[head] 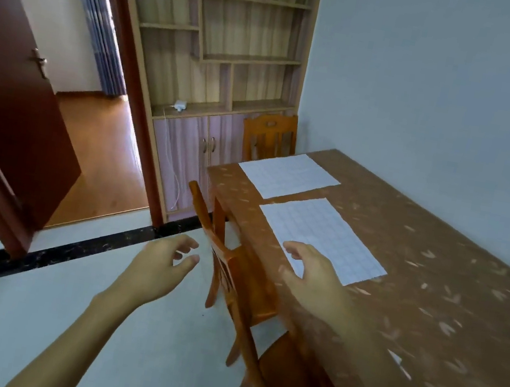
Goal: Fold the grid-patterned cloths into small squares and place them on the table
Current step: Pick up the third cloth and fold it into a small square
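Two white grid-patterned cloths lie flat and unfolded on the brown patterned table (433, 290). The near cloth (330, 236) sits by the table's left edge; the far cloth (287, 173) lies beyond it near the far corner. My right hand (311, 273) hovers over the near cloth's closest corner, fingers loosely curled, holding nothing. My left hand (164, 262) hangs in the air left of the table, over the floor, fingers relaxed and empty.
A wooden chair (232, 277) stands tucked at the table's left side between my hands. A second chair (269, 138) stands at the far end. Behind it is a shelf cabinet (217, 85). An open door (10, 91) is at the left.
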The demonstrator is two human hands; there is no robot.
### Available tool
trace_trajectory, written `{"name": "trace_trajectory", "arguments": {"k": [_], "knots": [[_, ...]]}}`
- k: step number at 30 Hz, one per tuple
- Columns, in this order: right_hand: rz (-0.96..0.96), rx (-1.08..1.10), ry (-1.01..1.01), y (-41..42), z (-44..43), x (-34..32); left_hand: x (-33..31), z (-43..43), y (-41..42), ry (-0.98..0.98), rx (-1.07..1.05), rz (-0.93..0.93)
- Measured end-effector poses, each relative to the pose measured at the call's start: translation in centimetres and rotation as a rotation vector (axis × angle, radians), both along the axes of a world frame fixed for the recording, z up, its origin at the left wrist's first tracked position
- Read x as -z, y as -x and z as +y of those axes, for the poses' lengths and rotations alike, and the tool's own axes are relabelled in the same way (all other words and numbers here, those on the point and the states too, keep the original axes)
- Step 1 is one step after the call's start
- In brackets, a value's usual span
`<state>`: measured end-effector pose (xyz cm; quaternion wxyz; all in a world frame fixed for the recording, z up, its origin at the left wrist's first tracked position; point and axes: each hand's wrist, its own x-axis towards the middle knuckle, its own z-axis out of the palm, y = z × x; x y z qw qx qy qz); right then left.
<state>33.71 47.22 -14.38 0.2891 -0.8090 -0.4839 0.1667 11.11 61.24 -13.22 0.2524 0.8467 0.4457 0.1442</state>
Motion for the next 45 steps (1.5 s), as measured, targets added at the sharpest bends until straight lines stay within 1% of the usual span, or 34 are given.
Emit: {"name": "trace_trajectory", "arguments": {"k": [8, 14, 17, 20, 23, 25, 27, 30, 32, 34, 37, 40, 45], "knots": [[-0.007, 0.108, -0.02, 2.7, 7.8, -2.7, -1.0, 10.9, 1.4, 0.023, 0.144, -0.117], [0.012, 0.166, 0.004, 2.5, 13.7, -1.3, 0.7, 17.1, -0.2, 0.02, 0.245, -0.116], [0.035, 0.175, 0.037, 1.2, 17.3, 0.3, 1.9, 20.8, -1.7, 0.032, 0.264, -0.082], [0.058, 0.174, 0.02, -0.9, 21.3, 1.8, 2.9, 25.0, -3.7, 0.052, 0.27, -0.054], [0.105, 0.198, 0.023, -3.3, 25.2, 2.3, 2.6, 29.1, -6.4, 0.051, 0.273, 0.0], [0.129, 0.188, 0.058, -5.1, 27.5, 2.4, 2.1, 31.4, -8.6, 0.046, 0.294, 0.009], [0.154, 0.19, 0.05, -7.0, 29.2, 2.5, 1.6, 33.1, -11.2, 0.042, 0.323, 0.013], [0.226, 0.29, 0.013, -9.2, 30.2, 2.8, 1.8, 35.1, -15.5, 0.048, 0.39, 0.024], [0.273, 0.329, 0.001, -10.5, 30.0, 3.1, 2.7, 35.8, -18.3, 0.059, 0.445, 0.041], [0.261, 0.318, 0.019, -12.4, 29.5, 3.9, 3.8, 36.1, -21.0, 0.069, 0.504, 0.08], [0.228, 0.365, 0.066, -15.5, 28.8, 5.5, 5.6, 36.5, -25.4, 0.125, 0.591, 0.127], [0.223, 0.441, 0.077, -17.9, 28.4, 7.2, 7.7, 36.9, -29.3, 0.172, 0.638, 0.17], [0.274, 0.545, 0.102, -20.9, 29.4, 10.8, 12.0, 38.1, -34.9, 0.23, 0.691, 0.239]]}}
